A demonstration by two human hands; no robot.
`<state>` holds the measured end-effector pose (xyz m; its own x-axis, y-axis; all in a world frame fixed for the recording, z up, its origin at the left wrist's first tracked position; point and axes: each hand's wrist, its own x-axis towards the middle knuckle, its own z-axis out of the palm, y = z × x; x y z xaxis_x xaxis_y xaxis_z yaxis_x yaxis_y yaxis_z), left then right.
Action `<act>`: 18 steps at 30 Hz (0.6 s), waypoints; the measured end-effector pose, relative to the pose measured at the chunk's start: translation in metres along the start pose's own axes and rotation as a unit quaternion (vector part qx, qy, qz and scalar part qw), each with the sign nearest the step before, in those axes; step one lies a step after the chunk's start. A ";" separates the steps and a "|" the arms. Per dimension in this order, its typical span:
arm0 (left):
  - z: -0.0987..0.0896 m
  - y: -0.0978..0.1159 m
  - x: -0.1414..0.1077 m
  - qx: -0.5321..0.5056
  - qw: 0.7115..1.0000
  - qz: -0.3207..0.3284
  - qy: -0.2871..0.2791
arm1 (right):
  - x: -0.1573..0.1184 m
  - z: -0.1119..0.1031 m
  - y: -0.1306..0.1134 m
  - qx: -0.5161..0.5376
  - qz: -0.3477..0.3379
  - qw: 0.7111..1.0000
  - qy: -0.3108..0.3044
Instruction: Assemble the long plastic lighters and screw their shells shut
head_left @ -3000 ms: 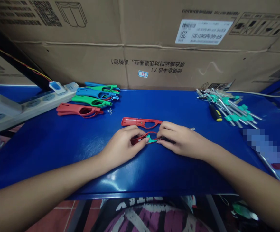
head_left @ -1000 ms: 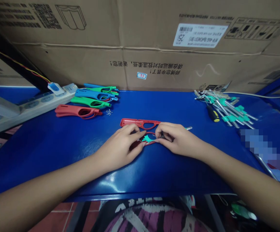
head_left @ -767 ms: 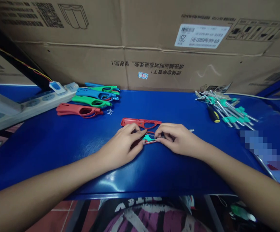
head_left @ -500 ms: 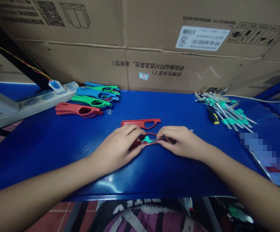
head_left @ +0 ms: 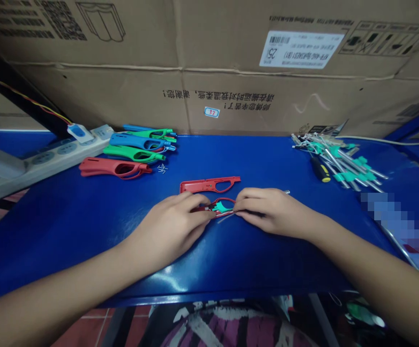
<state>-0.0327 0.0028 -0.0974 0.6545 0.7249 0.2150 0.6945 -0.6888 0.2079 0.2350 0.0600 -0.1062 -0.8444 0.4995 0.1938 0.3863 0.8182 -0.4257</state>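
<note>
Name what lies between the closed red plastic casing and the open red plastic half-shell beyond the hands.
Small, thin whitish pieces, scattered on the blue tabletop, as the head view shows.

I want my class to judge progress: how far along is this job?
Looks done: the red casing is split, and a green part sits in the near half.
In hand: the left hand holds that half; the right hand is beside it, its hold hidden.
Remaining, it seems: the far half is unjoined, the screws lie loose, the other casings show no rods, and rods lie piled.
</note>
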 end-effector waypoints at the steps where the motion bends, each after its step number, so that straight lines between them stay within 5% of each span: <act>1: 0.000 0.000 0.000 -0.006 1.000 -0.002 -0.004 | 0.000 0.000 0.000 -0.003 -0.002 1.000 0.001; 8: 0.003 -0.002 0.001 -0.030 1.000 -0.001 -0.001 | 0.000 -0.001 -0.002 -0.047 -0.021 0.999 0.009; 18: 0.003 -0.002 0.002 -0.039 0.999 0.000 -0.003 | 0.000 -0.001 0.000 0.027 0.009 1.000 0.011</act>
<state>-0.0320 0.0052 -0.0998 0.6555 0.7254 0.2099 0.6701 -0.6869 0.2813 0.2354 0.0606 -0.1049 -0.8288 0.5210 0.2041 0.3811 0.7927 -0.4759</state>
